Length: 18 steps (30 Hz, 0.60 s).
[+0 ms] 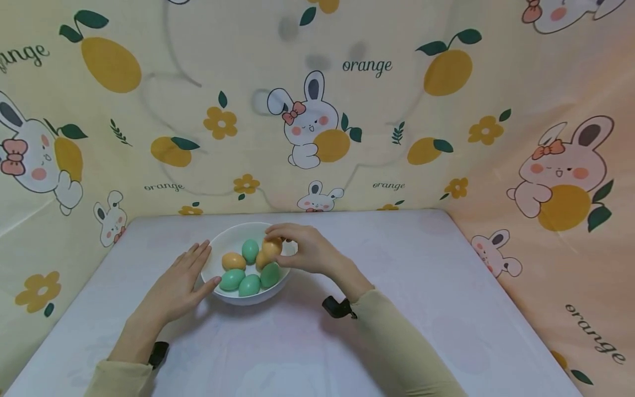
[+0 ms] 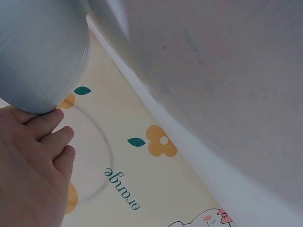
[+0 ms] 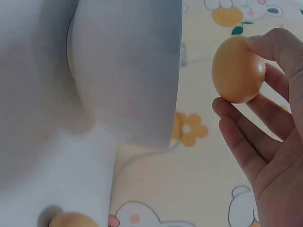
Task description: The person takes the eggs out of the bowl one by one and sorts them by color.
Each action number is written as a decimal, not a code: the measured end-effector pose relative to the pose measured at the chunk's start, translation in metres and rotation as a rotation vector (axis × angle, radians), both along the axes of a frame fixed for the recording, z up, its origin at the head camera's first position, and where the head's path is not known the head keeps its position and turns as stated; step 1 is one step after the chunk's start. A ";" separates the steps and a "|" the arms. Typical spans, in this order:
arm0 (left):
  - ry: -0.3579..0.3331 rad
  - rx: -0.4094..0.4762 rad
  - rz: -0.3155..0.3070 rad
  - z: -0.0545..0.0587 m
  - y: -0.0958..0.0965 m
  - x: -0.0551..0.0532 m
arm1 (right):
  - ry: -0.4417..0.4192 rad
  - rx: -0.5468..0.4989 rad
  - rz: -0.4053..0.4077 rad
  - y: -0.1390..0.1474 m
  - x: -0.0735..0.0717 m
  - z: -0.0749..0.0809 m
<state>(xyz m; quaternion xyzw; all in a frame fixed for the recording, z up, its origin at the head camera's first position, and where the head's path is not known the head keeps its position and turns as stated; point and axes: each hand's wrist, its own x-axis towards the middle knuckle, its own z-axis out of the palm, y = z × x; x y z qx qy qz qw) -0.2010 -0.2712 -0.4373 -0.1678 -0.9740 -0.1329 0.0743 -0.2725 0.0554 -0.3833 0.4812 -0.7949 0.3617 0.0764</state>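
A white bowl stands on the table, with several green eggs and brown eggs lying inside. Between the thumb and fingertips of my right hand is a brown egg, held above the right side of the bowl. The right wrist view shows that egg clear of the bowl's wall. My left hand rests against the bowl's left side, fingers straight and thumb at the near rim. In the left wrist view, its fingertips touch the outside of the bowl.
White cloth covers the table. Behind and beside it hangs a curtain printed with rabbits and oranges. A rounded brown thing, like an egg, shows partly at the bottom of the right wrist view.
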 end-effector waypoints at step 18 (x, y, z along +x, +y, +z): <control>-0.003 -0.008 -0.003 0.000 0.000 -0.001 | -0.006 -0.061 -0.136 0.051 -0.014 -0.016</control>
